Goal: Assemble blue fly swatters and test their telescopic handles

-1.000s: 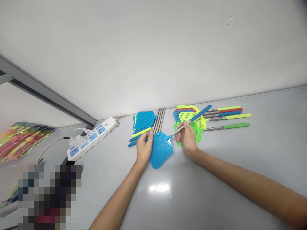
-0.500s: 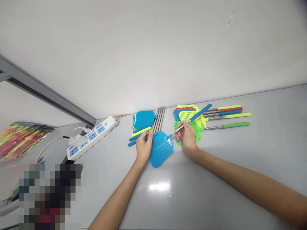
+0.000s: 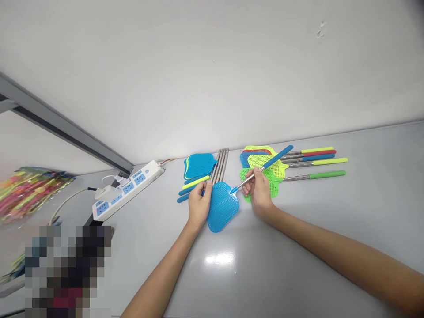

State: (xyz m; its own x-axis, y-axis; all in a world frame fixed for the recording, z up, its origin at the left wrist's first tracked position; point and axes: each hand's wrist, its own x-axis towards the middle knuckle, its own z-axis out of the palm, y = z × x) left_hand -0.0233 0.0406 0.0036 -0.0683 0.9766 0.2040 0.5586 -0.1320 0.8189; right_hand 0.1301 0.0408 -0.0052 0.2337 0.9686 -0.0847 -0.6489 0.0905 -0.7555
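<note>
A blue fly swatter (image 3: pixel 223 207) with a perforated head, a metal rod and a blue grip is held between both hands. The left edge of its head is pinched by my left hand (image 3: pixel 199 201). My right hand (image 3: pixel 259 191) is closed round the metal rod below the blue grip, which points up and right. Behind my right hand lies a green fly swatter (image 3: pixel 298 177), with several others in yellow, red and blue fanned beyond it. Past my left hand are loose blue swatter heads (image 3: pixel 200 165) and metal rods (image 3: pixel 220 164) with blue and yellow grips.
A white power strip (image 3: pixel 129 190) with plugs in it lies left on the grey table (image 3: pixel 218 287). Clear bags of colourful items (image 3: pixel 33 192) are at the far left, below a grey metal frame (image 3: pixel 66 126). A white wall (image 3: pixel 212 79) stands behind the table.
Both hands keep the same hold on the blue fly swatter. The whole view has shifted very slightly; nothing on the table has visibly moved.
</note>
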